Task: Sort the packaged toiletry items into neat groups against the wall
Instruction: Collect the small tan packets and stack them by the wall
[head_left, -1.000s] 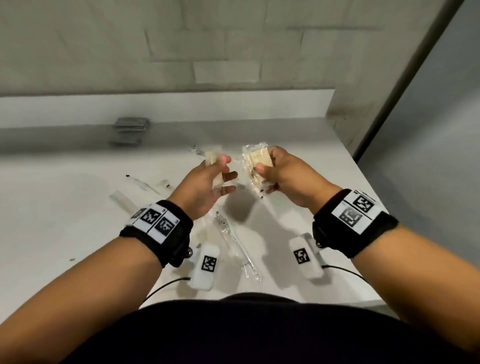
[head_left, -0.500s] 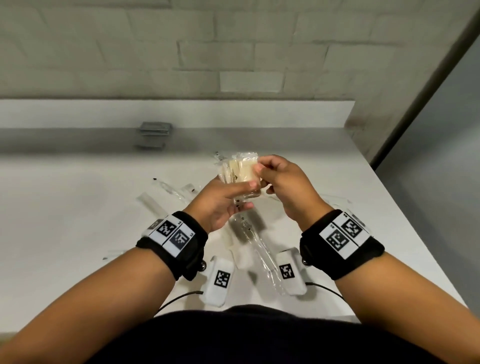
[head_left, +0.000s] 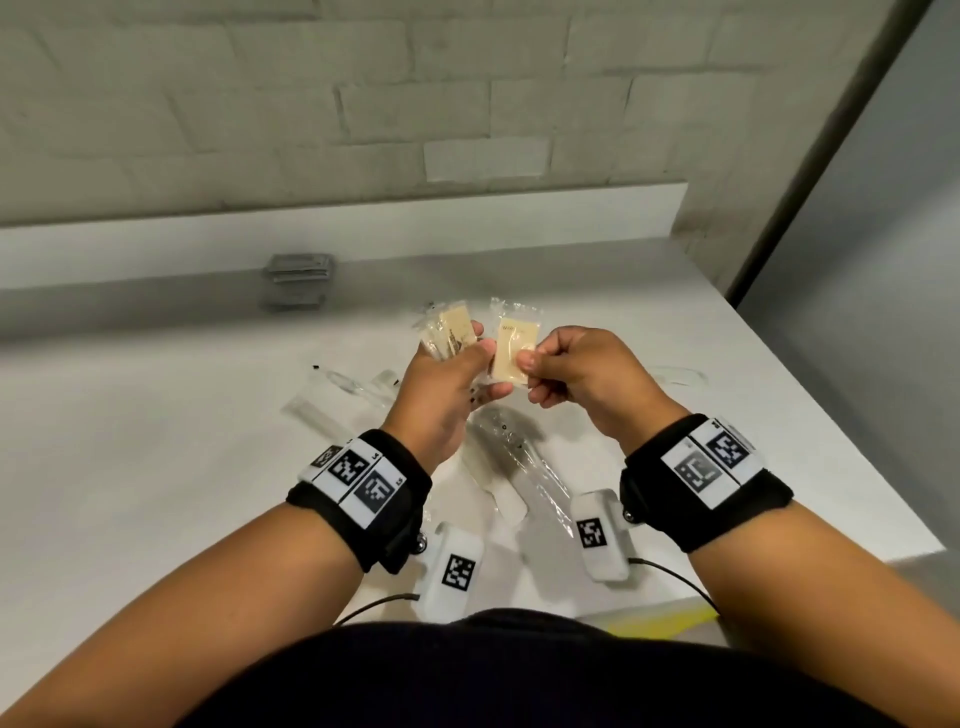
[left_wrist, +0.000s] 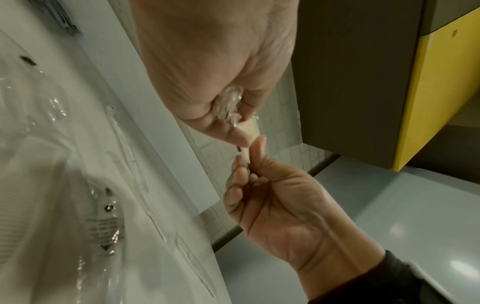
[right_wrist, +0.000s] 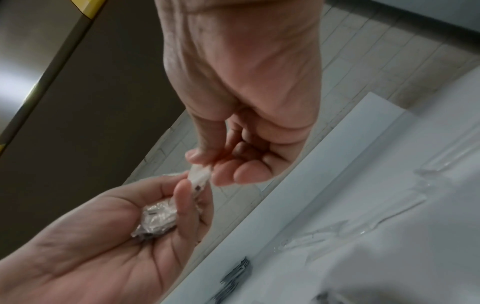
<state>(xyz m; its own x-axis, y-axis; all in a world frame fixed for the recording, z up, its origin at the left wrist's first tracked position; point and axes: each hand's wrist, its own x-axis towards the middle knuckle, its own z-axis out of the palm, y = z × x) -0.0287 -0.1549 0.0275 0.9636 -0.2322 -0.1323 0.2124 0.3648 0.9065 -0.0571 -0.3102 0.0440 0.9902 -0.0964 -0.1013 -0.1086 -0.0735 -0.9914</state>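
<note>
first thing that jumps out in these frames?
The two hands raised mid-frame over the white counter: the left hand grips a small bundle of clear-wrapped cream packets, and the right hand pinches a single cream packet right beside it. Next, the grey stack of sachets already against the back wall, and the long clear-wrapped items loose on the counter under the hands.

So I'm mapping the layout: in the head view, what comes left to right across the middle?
Grey foil sachet stack → cream packets held by left hand → single cream packet pinched by right hand → clear wrapper on white counter.
</note>
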